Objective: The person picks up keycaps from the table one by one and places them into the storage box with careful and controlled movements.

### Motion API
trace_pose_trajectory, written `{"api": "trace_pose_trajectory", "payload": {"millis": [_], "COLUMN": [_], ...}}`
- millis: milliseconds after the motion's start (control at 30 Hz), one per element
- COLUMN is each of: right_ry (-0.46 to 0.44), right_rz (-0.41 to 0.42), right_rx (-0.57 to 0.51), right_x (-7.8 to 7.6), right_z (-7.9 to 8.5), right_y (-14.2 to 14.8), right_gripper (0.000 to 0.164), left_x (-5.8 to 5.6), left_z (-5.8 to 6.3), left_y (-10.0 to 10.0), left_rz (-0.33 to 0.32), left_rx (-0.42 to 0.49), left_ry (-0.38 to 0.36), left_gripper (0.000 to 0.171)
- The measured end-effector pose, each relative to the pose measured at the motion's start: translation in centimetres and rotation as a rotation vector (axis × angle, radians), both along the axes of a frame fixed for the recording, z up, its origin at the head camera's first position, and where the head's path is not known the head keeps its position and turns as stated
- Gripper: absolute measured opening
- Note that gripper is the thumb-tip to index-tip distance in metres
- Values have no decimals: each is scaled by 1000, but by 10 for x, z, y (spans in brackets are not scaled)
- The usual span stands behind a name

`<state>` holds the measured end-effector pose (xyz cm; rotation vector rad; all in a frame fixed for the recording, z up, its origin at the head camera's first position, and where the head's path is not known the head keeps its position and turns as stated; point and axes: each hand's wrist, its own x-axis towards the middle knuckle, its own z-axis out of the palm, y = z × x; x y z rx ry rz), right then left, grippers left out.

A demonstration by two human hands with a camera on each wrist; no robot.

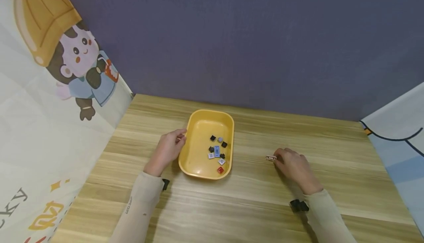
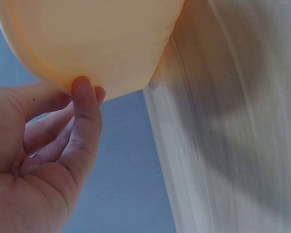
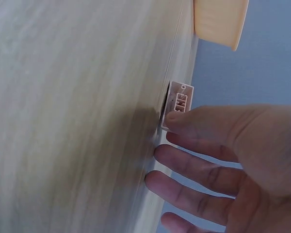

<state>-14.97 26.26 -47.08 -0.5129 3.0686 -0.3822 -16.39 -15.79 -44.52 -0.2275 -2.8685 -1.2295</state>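
My left hand is at the left side of a yellow plastic tray. In the left wrist view its fingertips pinch the tray's rim, one finger lying against the outer wall. To the right of the tray, my right hand pinches a pale, wide keycap between thumb and index finger, close over the table. The keycap's hollow underside with its stem shows in the right wrist view; the other fingers are spread below it. Several small keycaps lie in the tray, among them a blue one and a red one.
The tray stands on a wood-grain table. Behind the table rises a dark blue panel. Printed white cloth with a cartoon figure hangs at the left, and more printed cloth at the right.
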Motion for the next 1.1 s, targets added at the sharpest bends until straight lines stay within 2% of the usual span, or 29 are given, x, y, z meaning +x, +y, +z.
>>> {"api": "trace_pose_trajectory", "payload": {"millis": [333,633,900,1100], "right_ry": [20,60,54,76], "right_rz": [-17,5,25,46], "right_rx": [-27,-115,-149,-153], "right_x": [2,1,-6,-13], "right_z": [0,3,15,34], "right_y": [-1,-4,-20,-44], "right_gripper": [15,13,16,18], "left_x": [0,1,1,1], "left_z": [0,0,-1,-1], "left_y": [0,-1,0,-1], "left_rz": [-1,4,8,7], "left_rx": [0,2,11,18], "left_ry": [6,-4,-17,-18], "left_gripper": [35,35,35,35]}}
